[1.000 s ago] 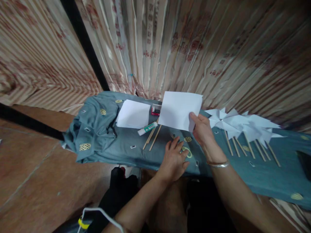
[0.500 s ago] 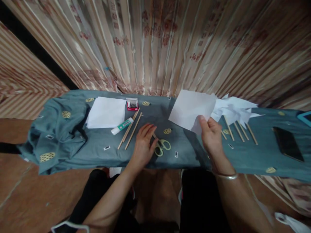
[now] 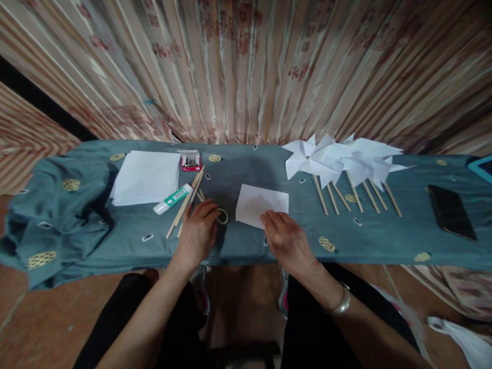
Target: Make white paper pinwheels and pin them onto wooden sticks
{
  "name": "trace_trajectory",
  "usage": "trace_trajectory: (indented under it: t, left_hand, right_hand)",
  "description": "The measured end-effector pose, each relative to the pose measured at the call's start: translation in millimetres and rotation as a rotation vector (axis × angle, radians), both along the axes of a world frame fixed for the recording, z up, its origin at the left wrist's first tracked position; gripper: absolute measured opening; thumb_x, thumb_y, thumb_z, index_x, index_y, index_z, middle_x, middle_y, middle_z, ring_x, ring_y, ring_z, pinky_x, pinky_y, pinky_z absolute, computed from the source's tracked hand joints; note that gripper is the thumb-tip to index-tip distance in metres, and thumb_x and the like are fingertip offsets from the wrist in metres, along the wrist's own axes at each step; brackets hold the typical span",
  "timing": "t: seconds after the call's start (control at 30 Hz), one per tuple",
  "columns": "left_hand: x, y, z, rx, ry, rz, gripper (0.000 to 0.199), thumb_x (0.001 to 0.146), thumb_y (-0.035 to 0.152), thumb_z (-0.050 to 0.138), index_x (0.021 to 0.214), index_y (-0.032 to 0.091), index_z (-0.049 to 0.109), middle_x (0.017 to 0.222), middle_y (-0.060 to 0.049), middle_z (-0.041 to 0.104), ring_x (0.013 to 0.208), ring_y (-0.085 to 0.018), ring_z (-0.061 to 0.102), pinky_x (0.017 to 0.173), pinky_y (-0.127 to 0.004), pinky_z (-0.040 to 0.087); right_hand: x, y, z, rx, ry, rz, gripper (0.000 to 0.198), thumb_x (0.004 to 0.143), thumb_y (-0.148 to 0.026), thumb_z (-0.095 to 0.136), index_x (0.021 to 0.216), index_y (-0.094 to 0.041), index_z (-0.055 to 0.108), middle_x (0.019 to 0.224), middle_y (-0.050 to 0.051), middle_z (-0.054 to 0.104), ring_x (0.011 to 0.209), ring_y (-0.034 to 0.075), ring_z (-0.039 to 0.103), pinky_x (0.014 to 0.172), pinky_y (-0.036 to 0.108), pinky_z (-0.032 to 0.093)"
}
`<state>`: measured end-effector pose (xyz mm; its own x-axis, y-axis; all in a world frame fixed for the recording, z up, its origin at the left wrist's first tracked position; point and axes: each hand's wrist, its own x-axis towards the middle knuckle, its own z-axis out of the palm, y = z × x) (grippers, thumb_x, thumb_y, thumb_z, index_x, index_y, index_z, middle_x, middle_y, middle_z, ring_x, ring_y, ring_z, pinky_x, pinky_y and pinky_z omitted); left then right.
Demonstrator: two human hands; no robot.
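Note:
The pair of scissors (image 3: 223, 217) with pale green handles lies at my left hand (image 3: 198, 230). My curled fingers cover its middle; one handle loop shows on the right and the blade tips near the sticks. A white sheet of paper (image 3: 258, 201) is at the middle of the table, its near edge in the closed fingers of my right hand (image 3: 286, 237). The fingertips on the paper are partly hidden. Left of my left hand are several wooden sticks (image 3: 182, 207) and a white and green glue tube (image 3: 172, 199).
A stack of white paper (image 3: 148, 177) lies at the left, beside a small red box (image 3: 190, 162) of metal pins. Several paper pinwheels (image 3: 307, 156) on sticks lie at the right. Further right are a black phone (image 3: 451, 212) and a blue-edged object (image 3: 482, 169). A curtain hangs behind.
My right hand has brought the paper down and left, away from the pinwheels, to the middle of the table. My left hand has shifted the scissors left towards the sticks. The view has swung slightly.

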<state>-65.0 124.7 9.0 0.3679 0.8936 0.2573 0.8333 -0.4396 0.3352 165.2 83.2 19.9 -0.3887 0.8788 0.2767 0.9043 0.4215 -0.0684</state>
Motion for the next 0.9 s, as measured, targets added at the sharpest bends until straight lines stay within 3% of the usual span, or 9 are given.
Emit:
trace_trajectory:
  t: [0.1, 0.2, 0.27, 0.43, 0.53, 0.63, 0.77, 0.9]
  left_hand:
    - [-0.6, -2.7, 5.0, 0.103, -0.054, 0.026, 0.039, 0.082, 0.011, 0.048, 0.119, 0.01, 0.062, 0.13, -0.02, 0.06, 0.13, -0.035, 0.049, 0.107, -0.06, 0.037]
    - [17.8, -18.2, 7.9, 0.106, -0.071, -0.177, 0.055, 0.08, 0.014, 0.053, 0.135, 0.012, 0.049, 0.143, -0.018, 0.05, 0.139, -0.033, 0.037, 0.112, -0.058, 0.031]
    - [31.5, -27.1, 5.5, 0.073, -0.019, -0.31, 0.047, 0.083, 0.011, 0.052, 0.13, 0.019, 0.054, 0.139, -0.012, 0.056, 0.136, -0.03, 0.042, 0.112, -0.058, 0.028]
    - [42.4, -25.9, -6.7, 0.116, -0.058, -0.321, 0.021, 0.093, 0.017, 0.051, 0.107, 0.019, 0.067, 0.106, -0.007, 0.074, 0.101, -0.023, 0.064, 0.094, -0.045, 0.045]
    - [38.9, -25.2, -7.9, 0.119, -0.133, -0.308, 0.021, 0.094, 0.016, 0.05, 0.107, 0.017, 0.067, 0.101, -0.007, 0.075, 0.092, -0.02, 0.066, 0.084, -0.039, 0.049]
    - [38.3, -32.4, -4.8, 0.084, -0.239, -0.331, 0.02, 0.093, 0.013, 0.052, 0.108, 0.015, 0.065, 0.101, -0.008, 0.074, 0.091, -0.019, 0.067, 0.081, -0.036, 0.052]
    - [41.0, -41.6, -2.2, 0.017, -0.288, -0.314, 0.023, 0.092, 0.014, 0.055, 0.114, 0.014, 0.061, 0.099, -0.009, 0.072, 0.091, -0.018, 0.067, 0.08, -0.032, 0.056]
    - [41.7, -43.6, -4.9, -0.008, -0.307, -0.235, 0.04, 0.094, 0.018, 0.053, 0.134, 0.014, 0.047, 0.101, -0.009, 0.071, 0.088, -0.017, 0.069, 0.078, -0.028, 0.058]
  right_hand:
    - [-11.0, -9.9, 1.0, -0.084, -0.055, -0.012, 0.024, 0.086, -0.004, 0.05, 0.102, -0.013, 0.065, 0.098, 0.015, 0.068, 0.086, 0.027, 0.059, 0.073, 0.04, 0.055]
    - [-17.8, -15.1, 2.7, -0.129, -0.086, -0.029, 0.02, 0.084, -0.005, 0.054, 0.098, -0.014, 0.065, 0.097, 0.015, 0.068, 0.086, 0.028, 0.06, 0.072, 0.04, 0.056]
    - [-15.2, -16.0, 5.1, -0.151, -0.058, -0.003, 0.022, 0.084, -0.006, 0.054, 0.102, -0.013, 0.065, 0.101, 0.016, 0.068, 0.089, 0.028, 0.061, 0.076, 0.041, 0.056]
    - [24.6, -10.4, 10.4, -0.237, 0.183, 0.201, 0.039, 0.085, -0.016, 0.061, 0.123, -0.012, 0.058, 0.128, 0.018, 0.062, 0.117, 0.031, 0.058, 0.097, 0.05, 0.051]
    - [55.5, -3.1, 8.8, -0.317, 0.322, 0.136, 0.047, 0.083, -0.017, 0.062, 0.129, -0.017, 0.057, 0.137, 0.016, 0.058, 0.128, 0.03, 0.054, 0.104, 0.054, 0.046]
    - [73.1, 2.2, 5.8, -0.41, 0.504, 0.074, 0.036, 0.085, -0.014, 0.057, 0.12, -0.021, 0.064, 0.129, 0.011, 0.065, 0.121, 0.025, 0.061, 0.102, 0.048, 0.049]
    - [73.1, 5.2, 1.9, -0.484, 0.697, -0.045, 0.022, 0.09, -0.029, 0.058, 0.108, -0.025, 0.071, 0.107, 0.005, 0.074, 0.099, 0.021, 0.07, 0.092, 0.04, 0.054]
    - [63.7, 11.8, -3.4, -0.453, 0.784, -0.17, 0.03, 0.086, -0.036, 0.064, 0.114, -0.025, 0.069, 0.112, 0.005, 0.074, 0.1, 0.023, 0.069, 0.09, 0.04, 0.055]
